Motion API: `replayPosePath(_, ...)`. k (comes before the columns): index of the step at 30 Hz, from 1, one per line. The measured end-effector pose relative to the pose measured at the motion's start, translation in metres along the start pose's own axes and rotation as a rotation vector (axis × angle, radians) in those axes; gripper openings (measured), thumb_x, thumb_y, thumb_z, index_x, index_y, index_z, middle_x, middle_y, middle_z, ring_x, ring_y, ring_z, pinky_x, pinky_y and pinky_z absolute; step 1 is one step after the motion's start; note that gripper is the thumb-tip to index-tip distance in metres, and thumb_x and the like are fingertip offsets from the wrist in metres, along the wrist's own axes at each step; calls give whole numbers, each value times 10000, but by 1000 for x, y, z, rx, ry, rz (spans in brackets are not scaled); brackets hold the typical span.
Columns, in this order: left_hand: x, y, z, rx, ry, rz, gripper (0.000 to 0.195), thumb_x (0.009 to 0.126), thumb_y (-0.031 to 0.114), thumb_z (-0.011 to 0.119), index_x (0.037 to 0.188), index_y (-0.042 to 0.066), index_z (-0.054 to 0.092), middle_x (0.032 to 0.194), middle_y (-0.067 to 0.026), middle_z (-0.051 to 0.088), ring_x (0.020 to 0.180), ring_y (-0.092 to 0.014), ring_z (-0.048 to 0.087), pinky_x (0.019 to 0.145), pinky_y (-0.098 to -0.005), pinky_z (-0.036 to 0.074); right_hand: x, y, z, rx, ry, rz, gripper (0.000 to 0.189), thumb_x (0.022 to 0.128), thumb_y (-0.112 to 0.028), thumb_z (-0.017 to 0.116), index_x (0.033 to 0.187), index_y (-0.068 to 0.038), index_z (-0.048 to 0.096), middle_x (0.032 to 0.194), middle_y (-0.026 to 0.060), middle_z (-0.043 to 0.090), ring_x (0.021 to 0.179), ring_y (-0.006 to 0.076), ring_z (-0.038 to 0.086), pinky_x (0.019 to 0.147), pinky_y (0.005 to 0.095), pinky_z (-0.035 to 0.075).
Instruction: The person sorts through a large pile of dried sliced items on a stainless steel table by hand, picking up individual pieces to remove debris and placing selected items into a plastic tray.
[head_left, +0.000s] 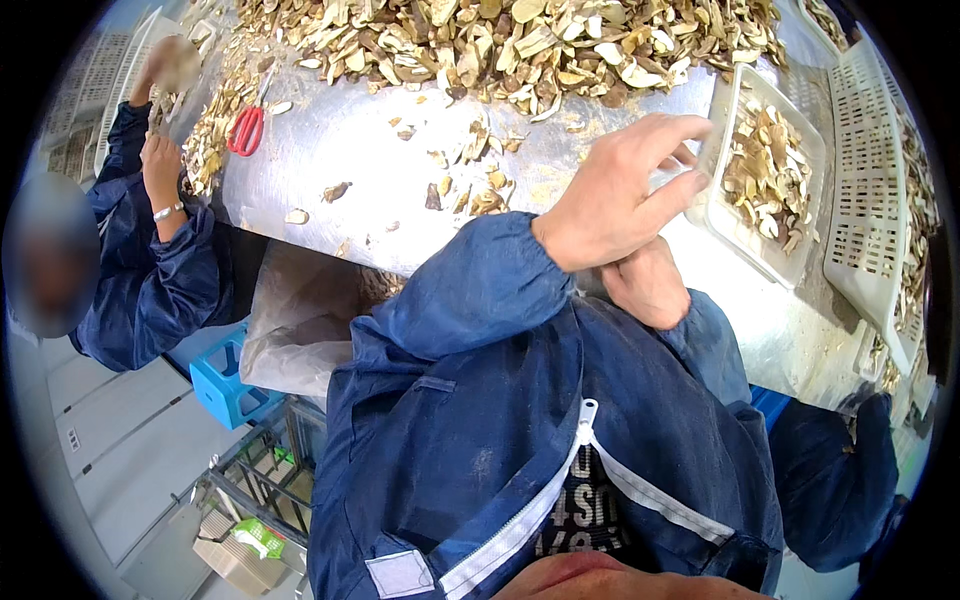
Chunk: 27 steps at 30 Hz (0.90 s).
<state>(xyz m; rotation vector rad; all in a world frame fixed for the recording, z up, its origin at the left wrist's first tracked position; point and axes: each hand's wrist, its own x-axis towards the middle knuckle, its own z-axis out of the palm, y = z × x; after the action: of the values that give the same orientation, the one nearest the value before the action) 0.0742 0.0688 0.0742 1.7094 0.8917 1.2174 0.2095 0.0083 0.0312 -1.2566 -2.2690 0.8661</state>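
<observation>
My left hand (619, 191) reaches to the right, thumb and fingers apart, with nothing seen in it. Its fingertips are at the left rim of a white plastic tray (757, 255). Dried mushroom slices (772, 172) lie in that tray. Beneath my left wrist is my right hand (651, 285), close to my chest; its fingers are mostly hidden, so whether it holds anything does not show. Loose mushroom pieces (487, 199) are scattered on the metal table (300, 150) left of my hands.
A large heap of dried mushroom slices (480, 45) covers the table's far side. Red-handled scissors (246, 131) lie at the left. A white perforated basket (862, 172) stands right of the tray. One co-worker's hand (161, 165) is at far left, another's sleeve (836, 480) at right.
</observation>
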Motion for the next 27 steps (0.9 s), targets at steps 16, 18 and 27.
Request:
replayPosePath(16,-72,-88,-82,1237,20,77,196,801,163,652,982,110,598,1164,-99,555,1235,-313,446,1076,-590,255,26,-7,-17,16,-10,-7,152,811,-5,565,959,-2,601,819,149,584,711,330,605,622,385,482)
replayPosePath(18,-67,-97,-108,1310,110,50,171,823,168,633,975,93,608,1132,-111,574,1218,-335,458,1064,-578,270,24,-5,-14,10,-8,-10,153,809,3,567,959,-1,599,816,147,583,701,329,603,615,382,480)
replayPosePath(27,-137,-93,-222,1568,502,-302,103,834,166,604,904,93,620,974,-107,619,942,-305,563,961,-473,372,24,-6,-13,75,-19,-15,156,810,21,560,958,0,605,834,157,597,724,338,612,631,378,483)
